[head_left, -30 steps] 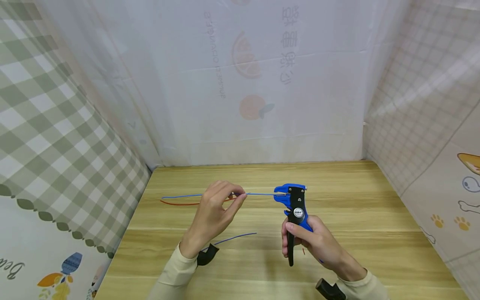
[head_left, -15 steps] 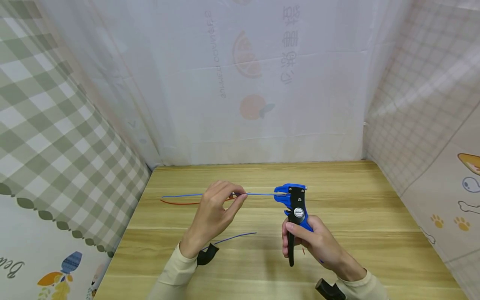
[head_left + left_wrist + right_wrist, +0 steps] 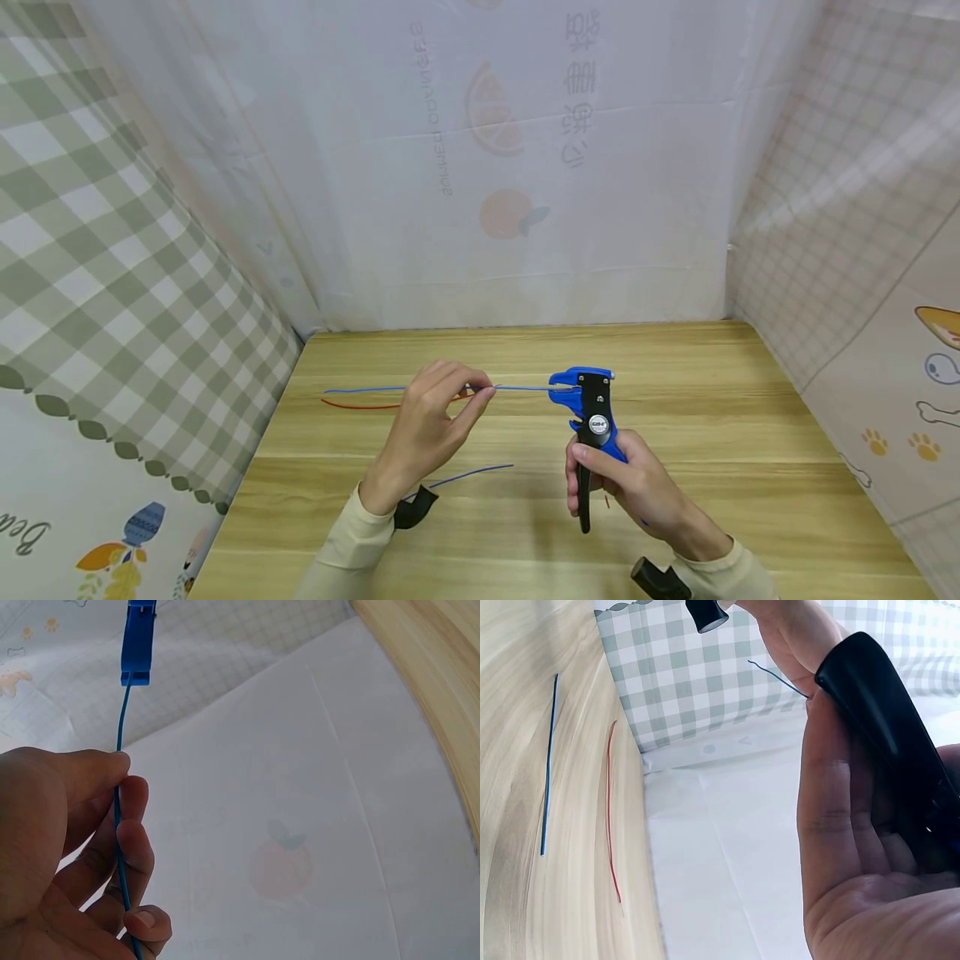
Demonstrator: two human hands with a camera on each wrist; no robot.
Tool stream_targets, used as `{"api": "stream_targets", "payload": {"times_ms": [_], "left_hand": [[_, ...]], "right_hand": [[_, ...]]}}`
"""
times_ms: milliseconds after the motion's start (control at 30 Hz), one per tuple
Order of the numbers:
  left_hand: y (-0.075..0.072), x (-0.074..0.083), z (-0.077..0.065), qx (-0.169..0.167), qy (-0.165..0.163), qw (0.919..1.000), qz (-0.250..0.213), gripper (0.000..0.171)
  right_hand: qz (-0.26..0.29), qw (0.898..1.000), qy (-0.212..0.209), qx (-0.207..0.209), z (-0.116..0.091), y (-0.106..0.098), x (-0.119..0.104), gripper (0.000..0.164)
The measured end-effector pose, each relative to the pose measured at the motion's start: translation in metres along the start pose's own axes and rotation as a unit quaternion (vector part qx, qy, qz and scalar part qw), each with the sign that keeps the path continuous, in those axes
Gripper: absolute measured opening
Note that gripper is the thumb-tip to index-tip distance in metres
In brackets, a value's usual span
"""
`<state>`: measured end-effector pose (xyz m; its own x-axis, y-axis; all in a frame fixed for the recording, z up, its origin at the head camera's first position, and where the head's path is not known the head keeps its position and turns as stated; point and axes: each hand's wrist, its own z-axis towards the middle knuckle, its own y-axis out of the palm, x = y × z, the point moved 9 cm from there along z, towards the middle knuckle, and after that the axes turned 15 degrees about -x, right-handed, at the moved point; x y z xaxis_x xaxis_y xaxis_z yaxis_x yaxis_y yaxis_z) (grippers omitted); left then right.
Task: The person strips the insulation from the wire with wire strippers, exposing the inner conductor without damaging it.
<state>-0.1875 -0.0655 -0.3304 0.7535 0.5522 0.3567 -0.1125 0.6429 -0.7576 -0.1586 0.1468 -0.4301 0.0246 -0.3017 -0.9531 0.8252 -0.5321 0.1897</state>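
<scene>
My left hand (image 3: 423, 425) pinches a thin blue wire (image 3: 525, 388) between thumb and fingertips above the table. One end of that wire sits between the blue jaws of a blue-and-black wire stripper (image 3: 597, 396); the other stretches left past the hand. My right hand (image 3: 637, 483) grips the stripper by its handles, with its head pointing left. In the left wrist view the wire (image 3: 121, 724) runs into the blue nose (image 3: 137, 649) of the stripper. The black handle (image 3: 885, 712) hides part of the right fingers in the right wrist view.
On the wooden table (image 3: 712, 400) lie a red wire (image 3: 360, 407), partly behind the left hand, and a second blue wire (image 3: 472, 474). A small red scrap (image 3: 607, 502) lies beside the right hand. Printed and checked cloths enclose the back and sides.
The stripper has shifted very slightly to the right, and the blue wire's free left end has risen a little. Both hands keep their hold.
</scene>
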Motion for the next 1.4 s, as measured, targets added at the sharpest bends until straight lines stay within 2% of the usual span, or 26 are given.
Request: {"api": "stream_targets", "payload": {"times_ms": [400, 967, 1400], "left_hand": [[0.0016, 0.0003, 0.0001, -0.001, 0.001, 1.0, -0.001, 0.009], [0.0027, -0.0014, -0.0012, -0.002, -0.001, 1.0, -0.003, 0.009], [0.0021, -0.0001, -0.0011, 0.003, 0.003, 1.0, -0.003, 0.01]], "right_hand": [[-0.014, 1.0, -0.003, 0.013, 0.0002, -0.0005, 0.0001, 0.031], [-0.028, 0.999, 0.016, 0.028, 0.0006, -0.003, 0.003, 0.029], [-0.023, 0.999, 0.001, 0.031, 0.0023, -0.0015, 0.0045, 0.026]]}}
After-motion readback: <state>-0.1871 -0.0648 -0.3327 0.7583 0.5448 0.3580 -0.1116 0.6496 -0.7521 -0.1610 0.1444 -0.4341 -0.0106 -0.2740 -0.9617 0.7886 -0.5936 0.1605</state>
